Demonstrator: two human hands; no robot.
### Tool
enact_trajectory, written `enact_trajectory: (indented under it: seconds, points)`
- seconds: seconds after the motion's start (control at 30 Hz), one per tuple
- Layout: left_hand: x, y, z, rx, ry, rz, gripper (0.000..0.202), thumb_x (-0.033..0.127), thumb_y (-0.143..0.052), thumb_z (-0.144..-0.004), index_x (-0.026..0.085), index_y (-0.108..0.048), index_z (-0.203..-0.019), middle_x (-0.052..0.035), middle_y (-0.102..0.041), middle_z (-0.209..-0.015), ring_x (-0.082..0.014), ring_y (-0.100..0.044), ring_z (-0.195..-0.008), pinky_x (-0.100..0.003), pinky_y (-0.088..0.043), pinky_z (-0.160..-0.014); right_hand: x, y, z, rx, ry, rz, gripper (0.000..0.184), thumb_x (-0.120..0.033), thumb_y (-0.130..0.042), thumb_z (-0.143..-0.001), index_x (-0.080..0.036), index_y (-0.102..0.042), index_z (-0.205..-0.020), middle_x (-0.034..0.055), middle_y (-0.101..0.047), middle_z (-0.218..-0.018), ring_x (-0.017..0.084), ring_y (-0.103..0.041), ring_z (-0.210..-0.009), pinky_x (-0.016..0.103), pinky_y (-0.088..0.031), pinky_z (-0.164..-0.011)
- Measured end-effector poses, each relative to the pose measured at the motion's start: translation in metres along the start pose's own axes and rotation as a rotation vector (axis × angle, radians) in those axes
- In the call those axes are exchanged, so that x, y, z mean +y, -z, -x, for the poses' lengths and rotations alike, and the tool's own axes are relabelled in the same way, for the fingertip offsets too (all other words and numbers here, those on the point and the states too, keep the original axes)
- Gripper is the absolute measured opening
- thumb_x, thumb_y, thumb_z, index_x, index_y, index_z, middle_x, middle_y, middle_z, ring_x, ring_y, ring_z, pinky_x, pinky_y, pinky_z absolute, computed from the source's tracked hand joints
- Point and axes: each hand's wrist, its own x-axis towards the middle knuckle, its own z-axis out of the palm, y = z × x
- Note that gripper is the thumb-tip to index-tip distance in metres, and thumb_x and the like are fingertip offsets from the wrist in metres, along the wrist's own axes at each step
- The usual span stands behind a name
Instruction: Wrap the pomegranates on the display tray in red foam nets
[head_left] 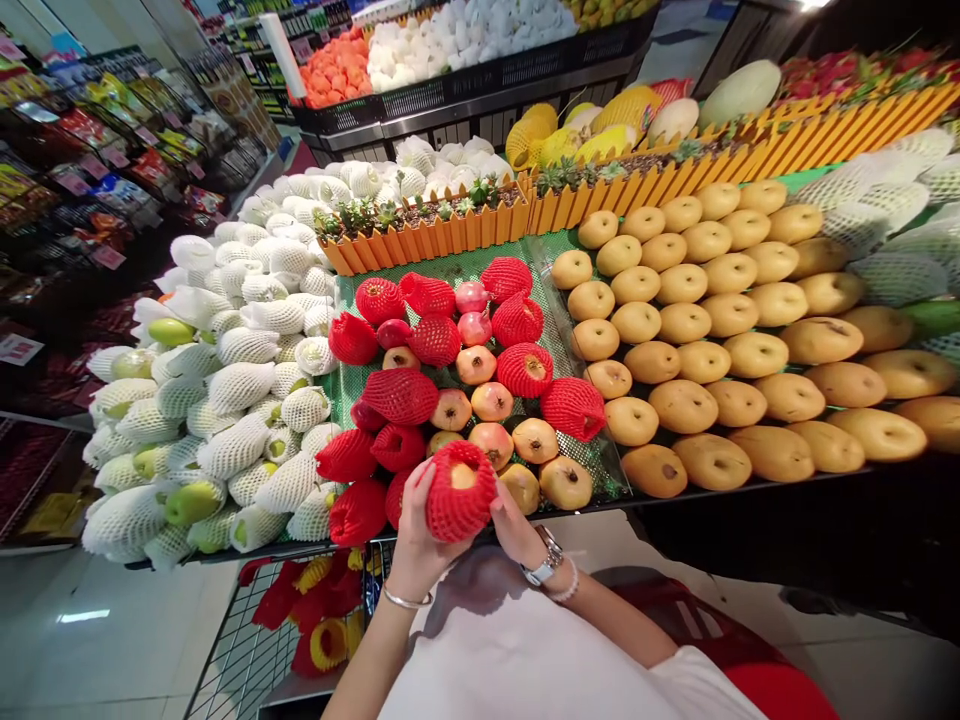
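Note:
A fruit in a red foam net sleeve (pixel 460 492) is held at the front edge of a produce display. My left hand (pixel 417 530) wraps its left side and my right hand (pixel 513 528) grips its right side. The fruit's pale top shows through the sleeve's opening. Just behind it lie bare pomegranates (pixel 492 402) and others in red foam nets (pixel 400 394) on a green mesh mat (pixel 450 268). A silver bangle is on my left wrist; a watch and a bead bracelet are on my right.
Green fruit in white foam nets (pixel 238 386) are piled to the left, tan pears (pixel 739 355) to the right. An orange picket divider (pixel 427 238) runs behind. A wire cart (pixel 240 650) below holds red and yellow nets (pixel 322 610). Snack shelves (pixel 82 170) stand far left.

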Motion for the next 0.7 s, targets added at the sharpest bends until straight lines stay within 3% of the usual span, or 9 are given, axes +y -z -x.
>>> enact_trajectory:
  seconds: [0.1, 0.17, 0.23, 0.3, 0.4, 0.5, 0.57, 0.7]
  points:
    - [-0.014, -0.005, 0.014, 0.194, 0.364, 0.268, 0.099, 0.048, -0.084, -0.060, 0.024, -0.034, -0.142, -0.0165, -0.047, -0.141, -0.0356, -0.050, -0.130, -0.053, -0.041, -0.108, -0.012, 0.001, -0.010, -0.080, 0.044, 0.011, 0.088, -0.083, -0.027, -0.082, -0.019, -0.048, -0.139, 0.0145, -0.045, -0.142, 0.028, -0.040, -0.137, 0.044, -0.028, -0.120]
    - [-0.017, -0.008, 0.020, 0.270, 0.598, 0.495, 0.096, 0.054, -0.081, -0.061, 0.021, -0.037, -0.140, -0.0172, -0.050, -0.139, -0.0360, -0.051, -0.129, -0.052, -0.042, -0.107, -0.013, -0.004, -0.013, -0.006, 0.060, -0.097, 0.084, -0.078, -0.028, -0.087, -0.021, -0.032, -0.148, 0.0132, -0.032, -0.152, 0.027, -0.033, -0.142, 0.044, -0.028, -0.120]
    - [-0.014, -0.010, 0.022, 0.298, 0.733, 0.663, 0.095, 0.054, -0.080, -0.061, 0.021, -0.038, -0.139, -0.0168, -0.052, -0.138, -0.0356, -0.051, -0.129, -0.049, -0.044, -0.106, -0.011, -0.014, -0.014, 0.105, 0.102, -0.222, 0.083, -0.075, -0.027, -0.089, -0.023, -0.019, -0.152, 0.0117, -0.022, -0.157, 0.026, -0.029, -0.145, 0.044, -0.030, -0.119]
    - [-0.009, -0.011, 0.021, 0.293, 0.764, 0.735, 0.096, 0.048, -0.084, -0.058, 0.022, -0.039, -0.139, -0.0161, -0.051, -0.140, -0.0352, -0.049, -0.131, -0.047, -0.043, -0.107, -0.009, -0.023, -0.013, 0.116, 0.150, -0.227, 0.085, -0.075, -0.034, -0.088, -0.022, -0.020, -0.153, 0.0112, -0.023, -0.158, 0.026, -0.028, -0.145, 0.044, -0.028, -0.120]
    - [-0.003, -0.011, 0.022, 0.244, 0.739, 0.762, 0.097, 0.042, -0.086, -0.058, 0.022, -0.038, -0.140, -0.0153, -0.050, -0.141, -0.0341, -0.048, -0.132, -0.045, -0.042, -0.108, -0.013, -0.026, -0.012, -0.011, 0.165, -0.140, 0.068, -0.064, -0.044, -0.091, -0.022, -0.040, -0.144, 0.0101, -0.041, -0.149, 0.024, -0.037, -0.140, 0.042, -0.028, -0.120]
    - [-0.004, -0.009, 0.024, 0.193, 0.711, 0.759, 0.099, 0.041, -0.086, -0.059, 0.022, -0.036, -0.142, -0.0155, -0.048, -0.143, -0.0341, -0.045, -0.135, -0.046, -0.037, -0.112, -0.020, -0.013, -0.018, 0.019, 0.236, -0.097, 0.042, -0.046, -0.043, -0.098, -0.024, -0.055, -0.132, 0.0068, -0.048, -0.144, 0.021, -0.043, -0.135, 0.039, -0.030, -0.118]
    - [-0.006, -0.006, 0.026, 0.132, 0.694, 0.755, 0.102, 0.041, -0.087, -0.057, 0.021, -0.037, -0.143, -0.0154, -0.046, -0.144, -0.0346, -0.042, -0.137, -0.047, -0.032, -0.115, -0.025, 0.001, -0.026, 0.060, 0.305, -0.074, 0.036, -0.039, -0.042, -0.099, -0.025, -0.058, -0.128, 0.0060, -0.050, -0.142, 0.020, -0.045, -0.133, 0.039, -0.032, -0.116]
    - [-0.006, 0.004, 0.022, -0.025, 0.658, 0.837, 0.107, 0.045, -0.089, -0.054, 0.022, -0.037, -0.145, -0.0150, -0.045, -0.147, -0.0361, -0.038, -0.139, -0.048, -0.028, -0.117, -0.030, 0.022, -0.043, -0.198, 0.285, -0.005, 0.033, -0.034, -0.039, -0.100, -0.022, -0.063, -0.118, 0.0063, -0.066, -0.118, 0.018, -0.060, -0.111, 0.036, -0.045, -0.102]
